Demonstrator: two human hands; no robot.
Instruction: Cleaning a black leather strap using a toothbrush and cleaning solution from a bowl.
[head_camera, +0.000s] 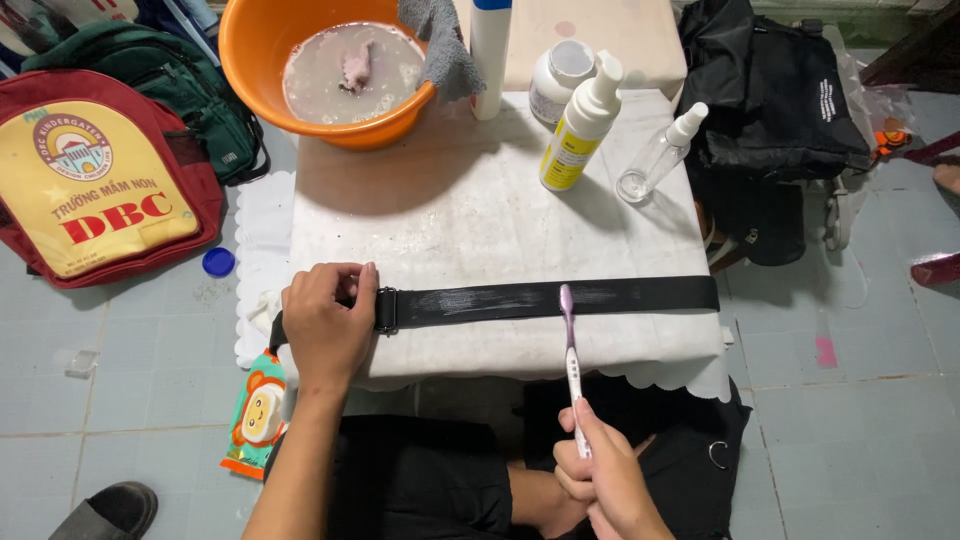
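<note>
- The black strap lies along the bench's near edge, its long axis left to right, the right end at the bench's edge.
- The left hand presses flat over the strap's buckle end, fingers closed on it.
- The right hand, fingers wrapped round a purple toothbrush, holds it with the head pointing away onto the strap.
- Open white bench top lies behind the strap; an orange basin and bottles stand at the far side.
- Grey floor tiles surround.

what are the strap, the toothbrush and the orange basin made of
Black strap: looks like woven webbing, matte, with a greyish scrubbed patch. Toothbrush: glossy plastic, purple and white. Orange basin: smooth moulded plastic, probably, with an even sheen.
</note>
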